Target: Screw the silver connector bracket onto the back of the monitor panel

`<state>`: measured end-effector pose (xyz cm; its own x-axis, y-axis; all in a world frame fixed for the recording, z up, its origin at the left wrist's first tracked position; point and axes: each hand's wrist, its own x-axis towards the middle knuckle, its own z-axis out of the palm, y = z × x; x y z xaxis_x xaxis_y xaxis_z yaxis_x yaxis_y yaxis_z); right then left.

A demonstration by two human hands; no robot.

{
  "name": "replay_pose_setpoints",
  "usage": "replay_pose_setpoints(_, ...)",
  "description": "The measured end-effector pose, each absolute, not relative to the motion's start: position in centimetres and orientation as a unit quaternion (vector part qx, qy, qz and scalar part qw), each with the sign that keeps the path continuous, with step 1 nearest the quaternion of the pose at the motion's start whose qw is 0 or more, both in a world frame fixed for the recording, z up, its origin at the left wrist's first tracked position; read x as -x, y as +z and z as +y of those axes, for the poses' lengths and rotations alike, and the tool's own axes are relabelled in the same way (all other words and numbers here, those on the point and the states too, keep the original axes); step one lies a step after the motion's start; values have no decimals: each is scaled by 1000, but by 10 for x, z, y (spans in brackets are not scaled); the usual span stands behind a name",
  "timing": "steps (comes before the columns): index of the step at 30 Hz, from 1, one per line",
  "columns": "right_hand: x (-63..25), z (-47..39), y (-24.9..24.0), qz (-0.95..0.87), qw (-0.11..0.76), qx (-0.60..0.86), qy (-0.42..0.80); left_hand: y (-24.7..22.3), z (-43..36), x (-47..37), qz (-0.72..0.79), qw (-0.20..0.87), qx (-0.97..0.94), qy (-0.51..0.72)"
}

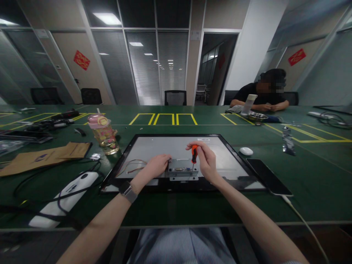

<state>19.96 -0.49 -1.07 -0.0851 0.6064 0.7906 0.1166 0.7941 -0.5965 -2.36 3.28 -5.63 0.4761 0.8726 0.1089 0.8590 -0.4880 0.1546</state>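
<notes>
A black-framed display panel (156, 145) lies face down on the green table, its pale back upward. Near its front edge sits a grey metal bracket (183, 173) with connector ports along the front. My right hand (206, 161) grips an orange and black screwdriver (194, 154), held nearly upright with its shaft pointing down at the bracket's right end. Whether the tip sits in a screw is too small to tell. At the bracket's left end my left hand (158, 164) rests with its fingers closed on the metal edge. Thin wires (132, 165) lie on the panel to the left.
To the left stand a pink-lidded bottle (103, 134), a brown paper bag (46, 157) and a white power strip (66, 198) with black cables. A phone (269, 176) and a white mouse (246, 151) lie to the right. Another person (261, 93) sits across the table.
</notes>
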Motion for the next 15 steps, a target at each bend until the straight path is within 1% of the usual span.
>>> replay_pose_setpoints(5,-203,-2,-9,-723,622,268,136,-58,34,24,506,34,-857,90)
replay_pose_setpoints(11,-203,-2,-11,-726,617,262,153,-58,34,24,504,35,-859,89)
replay_pose_setpoints(15,-200,-1,-10,-719,629,281,91,-56,32,24,507,35,-857,89)
